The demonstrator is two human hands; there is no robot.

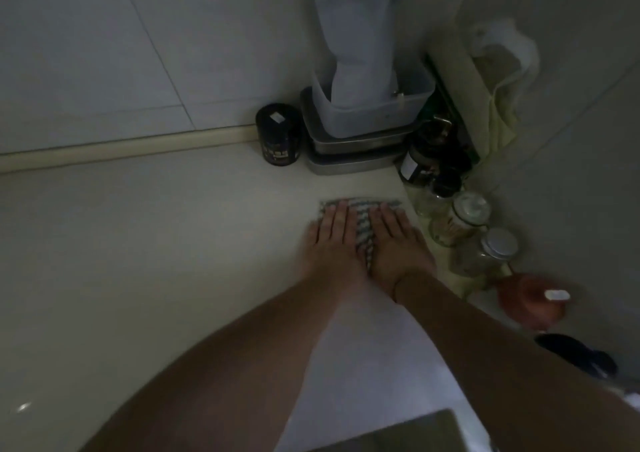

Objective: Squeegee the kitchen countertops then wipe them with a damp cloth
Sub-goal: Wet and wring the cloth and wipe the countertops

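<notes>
both hands lie flat, fingers straight, side by side on a striped cloth (362, 223), the left hand (330, 235) and right hand (393, 240) pressing it against the pale counter (156, 244) near the back corner, just short of a dark tin (278, 139) and a stack of trays (349, 147). no squeegee shows, so the wiping stage looks under way (the dim light hides any wet streaks); the jars (467, 216) on the right and the wide left stretch likely remain.
</notes>
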